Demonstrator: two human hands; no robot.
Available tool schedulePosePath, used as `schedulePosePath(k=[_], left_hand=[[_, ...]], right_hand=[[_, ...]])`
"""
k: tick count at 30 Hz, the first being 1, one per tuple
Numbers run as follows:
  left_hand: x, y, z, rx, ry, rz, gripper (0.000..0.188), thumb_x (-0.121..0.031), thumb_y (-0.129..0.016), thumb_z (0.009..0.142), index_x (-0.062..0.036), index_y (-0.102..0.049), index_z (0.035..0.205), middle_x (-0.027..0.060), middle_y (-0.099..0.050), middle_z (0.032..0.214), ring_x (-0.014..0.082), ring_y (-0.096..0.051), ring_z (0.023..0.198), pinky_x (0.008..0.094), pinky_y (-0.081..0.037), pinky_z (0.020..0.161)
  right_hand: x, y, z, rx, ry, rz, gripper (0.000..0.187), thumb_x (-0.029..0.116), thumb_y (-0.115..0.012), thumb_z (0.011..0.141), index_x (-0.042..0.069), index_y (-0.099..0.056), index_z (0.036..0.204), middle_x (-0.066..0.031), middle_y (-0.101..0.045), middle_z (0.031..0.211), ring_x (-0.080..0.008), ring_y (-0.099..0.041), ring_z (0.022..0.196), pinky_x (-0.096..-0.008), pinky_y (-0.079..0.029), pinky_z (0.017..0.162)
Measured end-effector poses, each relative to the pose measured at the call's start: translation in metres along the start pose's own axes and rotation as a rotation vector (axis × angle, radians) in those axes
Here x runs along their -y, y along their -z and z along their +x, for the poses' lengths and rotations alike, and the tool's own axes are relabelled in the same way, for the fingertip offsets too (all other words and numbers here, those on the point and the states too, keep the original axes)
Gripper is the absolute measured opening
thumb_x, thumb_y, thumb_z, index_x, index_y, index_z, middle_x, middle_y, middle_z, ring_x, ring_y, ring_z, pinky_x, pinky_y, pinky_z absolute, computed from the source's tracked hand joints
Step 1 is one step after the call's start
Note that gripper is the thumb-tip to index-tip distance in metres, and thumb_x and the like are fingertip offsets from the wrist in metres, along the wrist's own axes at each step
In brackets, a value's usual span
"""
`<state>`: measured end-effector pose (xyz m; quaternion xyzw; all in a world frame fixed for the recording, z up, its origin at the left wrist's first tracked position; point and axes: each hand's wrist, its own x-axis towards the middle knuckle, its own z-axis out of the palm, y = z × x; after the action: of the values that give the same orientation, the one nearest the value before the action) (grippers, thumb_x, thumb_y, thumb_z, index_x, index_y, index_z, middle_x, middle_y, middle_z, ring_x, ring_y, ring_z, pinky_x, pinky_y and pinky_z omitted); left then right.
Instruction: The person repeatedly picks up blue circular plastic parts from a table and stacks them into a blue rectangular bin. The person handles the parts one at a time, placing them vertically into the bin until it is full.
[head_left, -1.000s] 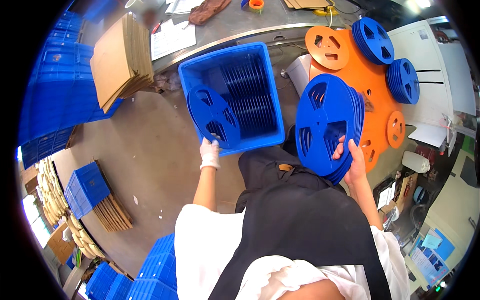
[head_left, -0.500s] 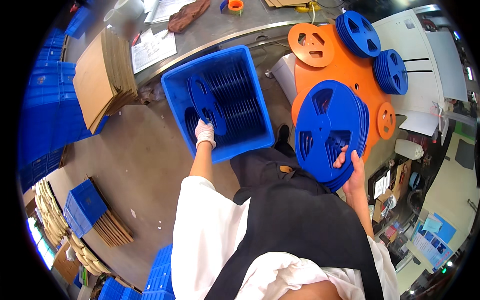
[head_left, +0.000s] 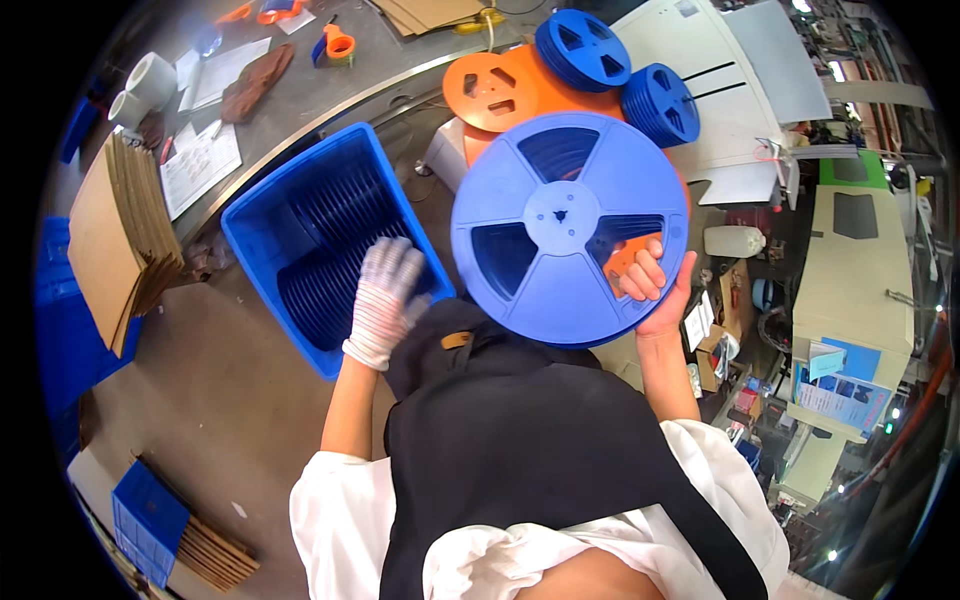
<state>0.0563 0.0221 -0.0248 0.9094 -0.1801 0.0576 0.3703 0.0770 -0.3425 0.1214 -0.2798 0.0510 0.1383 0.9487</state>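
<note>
My right hand [head_left: 655, 288], bare, grips a stack of large blue reels [head_left: 562, 218]. Its fingers come through a cut-out in the top reel, and the thumb lies along the rim. How many reels are in the stack is hidden behind the front one. My left hand [head_left: 380, 300], in a whitish knit glove, hovers over the near right side of a blue crate [head_left: 258, 215]. Its fingers are stretched out and slightly blurred, with nothing in them. Inside the crate, several dark blue reels [head_left: 318, 292] stand on edge in two rows.
Beyond the stack is an orange surface [head_left: 520, 62] bearing an orange reel [head_left: 490, 92] and smaller blue reel stacks [head_left: 585, 50]. A metal table [head_left: 330, 75] with papers and tape runs behind the crate. Brown cardboard sheets [head_left: 105, 240] stand at the left.
My left hand has let go of a blue reel in the crate and drawn back toward me. My right hand's reel stack has turned flatter to view. The whole view has shifted right.
</note>
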Motion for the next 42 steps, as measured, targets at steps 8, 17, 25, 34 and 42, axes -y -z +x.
schedulePosePath(k=[8, 17, 25, 34, 42], left_hand=[[-0.064, 0.018, 0.008, -0.002, -0.471, 0.090, 0.036, -0.012, -0.065, 0.070, -0.0133, -0.065, 0.106, 0.0074, -0.061, 0.101, 0.0272, -0.058, 0.107, 0.0511, -0.044, 0.103], [-0.049, 0.028, -0.034, 0.084, -0.243, 0.091, 0.046, -0.012, -0.067, 0.067, -0.0039, -0.061, 0.111, 0.0124, -0.062, 0.117, 0.0336, -0.056, 0.117, 0.0449, -0.047, 0.100], [-0.017, 0.021, -0.104, -0.421, 0.739, -1.777, 0.029, 0.001, -0.063, 0.088, -0.0058, -0.058, 0.116, 0.0115, -0.065, 0.109, 0.0327, -0.063, 0.109, 0.0434, -0.061, 0.080], [0.007, 0.003, -0.158, -0.721, 0.762, -1.978, 0.033, 0.002, -0.066, 0.086, -0.0061, -0.057, 0.117, 0.0106, -0.063, 0.107, 0.0326, -0.063, 0.109, 0.0463, -0.062, 0.082], [0.034, -0.004, -0.146, -0.790, 1.153, -1.369, 0.032, 0.002, -0.056, 0.091, -0.0056, -0.051, 0.121, 0.0099, -0.065, 0.108, 0.0262, -0.065, 0.102, 0.0400, -0.059, 0.078]], right_hand=[[-0.013, 0.001, 0.004, 0.200, -0.167, 0.222, 0.045, 0.051, -0.055, 0.095, 0.007, -0.044, 0.098, 0.0041, -0.039, 0.061, -0.0061, -0.038, 0.046, -0.0238, -0.033, 0.048], [-0.035, -0.043, 0.034, -0.157, -0.223, -0.179, 0.053, 0.054, -0.052, 0.095, 0.003, -0.050, 0.110, -0.0034, -0.050, 0.072, -0.0162, -0.051, 0.062, -0.0310, -0.044, 0.061], [-0.044, -0.011, 0.043, -0.237, -0.265, -0.288, 0.036, 0.039, -0.056, 0.097, 0.005, -0.055, 0.108, -0.0052, -0.059, 0.083, -0.0178, -0.055, 0.072, -0.0320, -0.048, 0.065], [-0.041, -0.018, 0.053, -0.267, -0.240, -0.365, 0.030, 0.036, -0.052, 0.100, 0.006, -0.055, 0.105, -0.0043, -0.055, 0.079, -0.0161, -0.051, 0.070, -0.0294, -0.045, 0.064], [-0.035, -0.012, 0.050, -0.265, -0.270, -0.532, 0.032, 0.035, -0.047, 0.101, 0.005, -0.054, 0.108, -0.0052, -0.055, 0.079, -0.0161, -0.053, 0.070, -0.0299, -0.045, 0.064]])
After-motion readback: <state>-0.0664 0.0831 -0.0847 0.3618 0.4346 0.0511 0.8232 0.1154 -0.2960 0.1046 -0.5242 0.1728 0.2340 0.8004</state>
